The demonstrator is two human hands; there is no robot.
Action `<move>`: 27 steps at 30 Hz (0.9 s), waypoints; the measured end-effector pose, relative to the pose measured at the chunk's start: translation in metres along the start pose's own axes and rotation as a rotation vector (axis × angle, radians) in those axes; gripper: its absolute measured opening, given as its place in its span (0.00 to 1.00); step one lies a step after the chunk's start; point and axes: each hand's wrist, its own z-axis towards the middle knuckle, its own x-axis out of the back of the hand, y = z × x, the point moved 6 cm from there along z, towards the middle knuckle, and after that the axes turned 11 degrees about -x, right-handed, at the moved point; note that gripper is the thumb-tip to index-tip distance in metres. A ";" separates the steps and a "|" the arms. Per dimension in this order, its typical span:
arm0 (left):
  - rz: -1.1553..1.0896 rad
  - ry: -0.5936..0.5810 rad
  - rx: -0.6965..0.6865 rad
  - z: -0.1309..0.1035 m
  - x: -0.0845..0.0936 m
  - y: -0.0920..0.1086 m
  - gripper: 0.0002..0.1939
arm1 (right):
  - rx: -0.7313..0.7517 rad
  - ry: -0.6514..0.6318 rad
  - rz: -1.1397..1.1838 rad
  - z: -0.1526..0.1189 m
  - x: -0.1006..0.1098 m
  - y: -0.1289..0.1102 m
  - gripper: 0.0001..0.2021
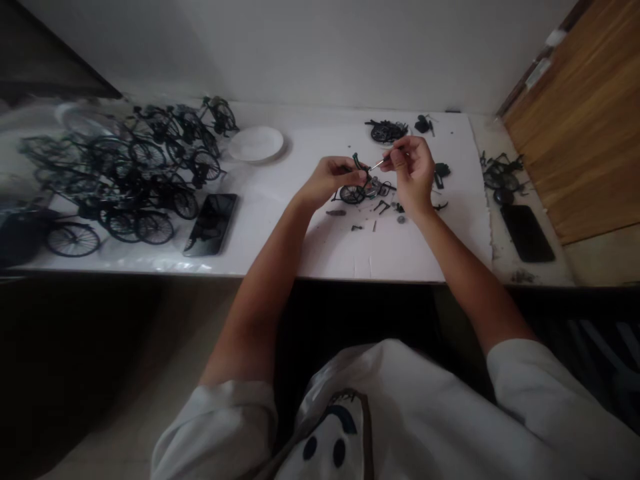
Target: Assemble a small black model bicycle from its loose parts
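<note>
My left hand (333,179) is closed, its thumb and fingers pinching a small dark model bicycle (353,194) near its upper part. A green-tipped piece sticks up past the fingertips, and a spoked wheel shows below the hand. Between the fingers of my right hand (415,172) is a thin screwdriver (379,164), its metal shaft slanting down left so that the tip meets the piece at my left fingertips. Whether the tip sits in a screw is too small to tell. Loose small dark parts (383,206) lie on the white board (320,247) just under my hands.
Many assembled model bicycles (150,153) crowd the left side. A white plate (257,145) and a phone (211,224) lie beside them. Behind my right hand is a pile of dark wheels (386,131). A black phone (527,232) rests at the right, near a wooden panel (590,113).
</note>
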 end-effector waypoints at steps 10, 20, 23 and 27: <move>-0.005 -0.024 0.010 0.000 -0.001 0.000 0.18 | 0.081 -0.007 0.017 0.004 0.000 0.010 0.29; 0.006 -0.017 0.013 -0.001 0.000 -0.001 0.18 | 0.046 0.011 0.050 0.004 0.000 0.008 0.28; 0.013 -0.023 0.013 -0.001 0.000 -0.001 0.18 | 0.050 0.017 0.039 0.004 0.001 0.009 0.28; 0.033 -0.021 0.008 -0.001 0.000 0.001 0.20 | 0.028 0.011 0.005 0.004 0.001 0.009 0.30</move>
